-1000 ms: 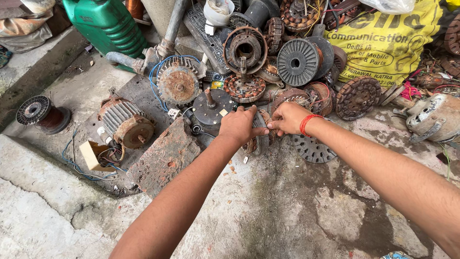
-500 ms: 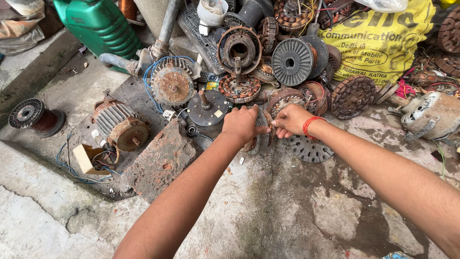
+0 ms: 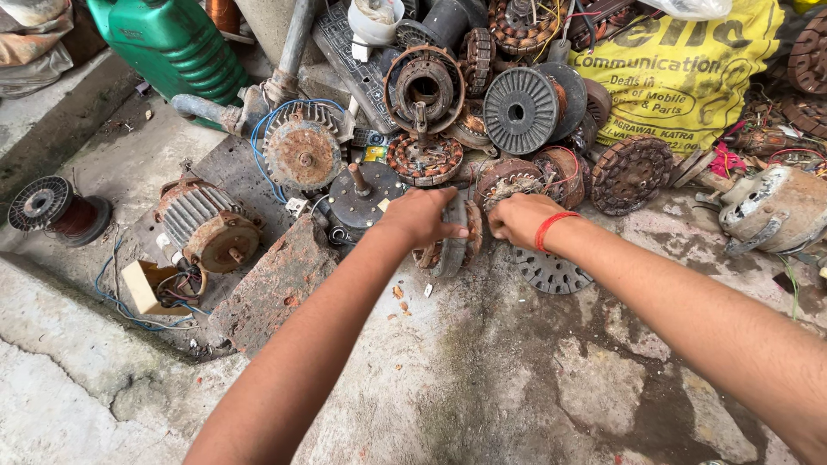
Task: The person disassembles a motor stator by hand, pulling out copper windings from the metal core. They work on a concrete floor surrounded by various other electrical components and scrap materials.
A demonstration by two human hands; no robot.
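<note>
Left hand [image 3: 422,215] reaches out over the scrap pile and closes on a rusty stator [image 3: 452,245], fingers curled over its top edge so the round part stands on its rim on the concrete floor [image 3: 517,379]. Right hand [image 3: 519,219], with a red thread [image 3: 551,227] round the wrist, is just beside it on the right — knuckles bent, fingertips at the stator's far side; whether it truly grips the part or only touches it I cannot tell.

The stator sits at the front of the heap, between a dark end cover [image 3: 362,200] with a short shaft on its left and a grey slotted disc [image 3: 550,271] lying flat on its right, partly under the right wrist. Just behind the hands lie two more wound stators [image 3: 422,159] [image 3: 508,181] with copper showing.

Further left, a finned motor [image 3: 205,226] rests on a rusty plate [image 3: 267,288], loose wires [image 3: 155,297] trailing from it, and a wire spool [image 3: 47,207] stands well apart near the edge. A green can [image 3: 172,43] is at the top left — a yellow sack [image 3: 689,73] at the top right, with a grey plastic spool [image 3: 521,110] leaning near it.
</note>
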